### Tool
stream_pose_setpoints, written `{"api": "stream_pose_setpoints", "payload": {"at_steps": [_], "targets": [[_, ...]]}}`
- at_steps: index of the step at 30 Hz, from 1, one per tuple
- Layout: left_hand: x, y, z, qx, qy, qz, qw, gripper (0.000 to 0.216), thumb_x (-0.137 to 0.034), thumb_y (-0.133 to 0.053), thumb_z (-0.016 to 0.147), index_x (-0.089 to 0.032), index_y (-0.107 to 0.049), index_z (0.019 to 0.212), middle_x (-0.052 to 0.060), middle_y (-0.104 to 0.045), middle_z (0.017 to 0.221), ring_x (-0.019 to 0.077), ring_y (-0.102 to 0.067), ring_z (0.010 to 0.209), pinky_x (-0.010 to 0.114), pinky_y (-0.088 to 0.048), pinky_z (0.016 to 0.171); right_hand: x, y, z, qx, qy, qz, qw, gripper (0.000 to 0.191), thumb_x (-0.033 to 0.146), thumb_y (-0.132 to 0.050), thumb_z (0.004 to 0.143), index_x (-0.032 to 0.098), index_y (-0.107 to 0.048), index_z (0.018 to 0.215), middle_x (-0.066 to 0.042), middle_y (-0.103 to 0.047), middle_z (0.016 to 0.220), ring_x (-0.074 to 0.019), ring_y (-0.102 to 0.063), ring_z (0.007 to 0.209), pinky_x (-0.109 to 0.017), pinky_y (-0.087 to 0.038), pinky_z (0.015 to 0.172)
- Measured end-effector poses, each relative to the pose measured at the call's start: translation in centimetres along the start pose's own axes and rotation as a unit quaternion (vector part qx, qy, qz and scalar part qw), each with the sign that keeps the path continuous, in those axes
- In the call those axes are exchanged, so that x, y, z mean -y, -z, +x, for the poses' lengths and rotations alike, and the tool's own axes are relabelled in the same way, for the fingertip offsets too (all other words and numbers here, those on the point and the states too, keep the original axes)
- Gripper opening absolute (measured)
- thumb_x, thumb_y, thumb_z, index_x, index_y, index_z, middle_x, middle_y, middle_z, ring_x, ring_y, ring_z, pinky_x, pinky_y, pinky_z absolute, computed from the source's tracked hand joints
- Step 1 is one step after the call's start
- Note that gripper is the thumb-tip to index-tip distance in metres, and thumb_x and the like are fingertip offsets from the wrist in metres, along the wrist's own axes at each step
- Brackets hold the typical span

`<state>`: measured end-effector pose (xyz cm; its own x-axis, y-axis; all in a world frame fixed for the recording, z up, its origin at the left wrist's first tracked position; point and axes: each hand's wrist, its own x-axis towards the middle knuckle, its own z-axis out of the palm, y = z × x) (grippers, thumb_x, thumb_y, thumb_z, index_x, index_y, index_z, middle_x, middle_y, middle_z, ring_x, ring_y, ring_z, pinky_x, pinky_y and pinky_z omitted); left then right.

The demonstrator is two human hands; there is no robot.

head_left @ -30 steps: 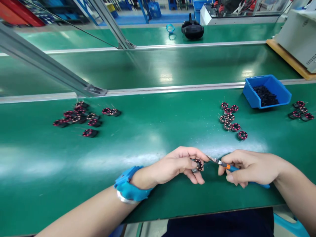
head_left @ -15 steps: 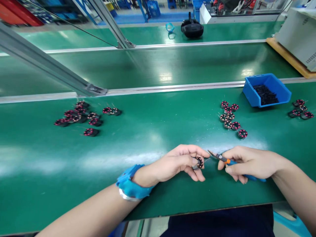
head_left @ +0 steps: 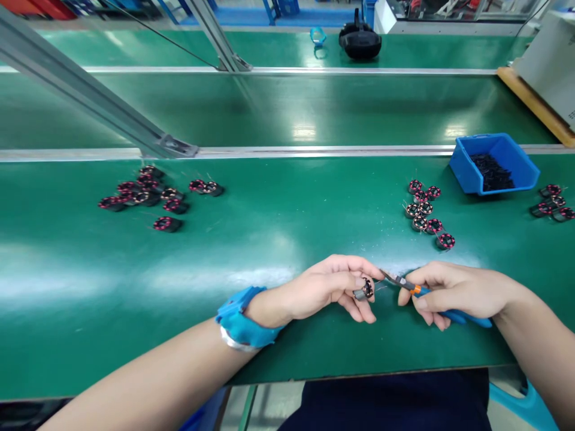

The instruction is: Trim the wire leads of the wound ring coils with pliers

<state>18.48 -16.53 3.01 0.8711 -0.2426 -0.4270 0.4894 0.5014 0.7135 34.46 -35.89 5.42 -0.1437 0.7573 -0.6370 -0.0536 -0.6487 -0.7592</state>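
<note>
Between the thumb and fingers of my left hand (head_left: pixel 335 287) is a small wound motor stator (head_left: pixel 365 290), a dark ring with copper windings. Thin wire ends stick out from it to the right. My right hand (head_left: pixel 458 293) is closed round a pair of pliers (head_left: pixel 422 292) with blue handles and an orange band. The jaws point left, close to the left index fingertip and the wire ends; whether they touch a wire I cannot tell. A blue strap (head_left: pixel 245 317) is on my left wrist.
Several stators (head_left: pixel 148 191) lie in a cluster at the left, others (head_left: pixel 424 209) beyond my right hand, and more (head_left: pixel 552 203) at the far right. A blue bin (head_left: pixel 462 170) holds small black parts. A metal rail (head_left: pixel 314 151) runs along the back of the green table (head_left: pixel 269 215).
The view has shifted slightly, so the table's things sit a little higher. The left hand has turned the stator a little, and the pliers stay close to its wires.
</note>
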Motion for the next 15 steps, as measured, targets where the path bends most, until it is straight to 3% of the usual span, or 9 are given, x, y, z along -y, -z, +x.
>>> {"api": "stream_pose_setpoints", "payload": {"at_steps": [7, 15], "targets": [[-0.05, -0.23, 0.16, -0.030, -0.010, -0.022, 0.999, 0.027, -0.019, -0.063, 0.077, -0.010, -0.065, 0.103, 0.005, -0.067, 0.079, 0.0211, -0.073, 0.069, 0.023, -0.057, 0.059, -0.32, -0.04, -0.09, -0.010, 0.017, 0.013, 1.000, 0.022, 0.026, -0.056, 0.084, 0.013, -0.061, 0.100, 0.000, -0.061, 0.067, -0.0095, -0.058, 0.054, -0.022, -0.048, 0.054], [0.13, -0.12, 0.06, -0.020, -0.028, -0.024, 0.999, 0.025, -0.018, -0.059, 0.081, -0.010, -0.064, 0.104, 0.008, -0.070, 0.081, 0.0207, -0.073, 0.071, 0.026, -0.057, 0.064, 0.04, -0.31, -0.17, -0.020, 0.032, -0.028, 0.999, 0.022, 0.028, -0.055, 0.086, 0.014, -0.061, 0.101, 0.000, -0.061, 0.071, -0.0100, -0.059, 0.059, -0.022, -0.049, 0.054]]}}
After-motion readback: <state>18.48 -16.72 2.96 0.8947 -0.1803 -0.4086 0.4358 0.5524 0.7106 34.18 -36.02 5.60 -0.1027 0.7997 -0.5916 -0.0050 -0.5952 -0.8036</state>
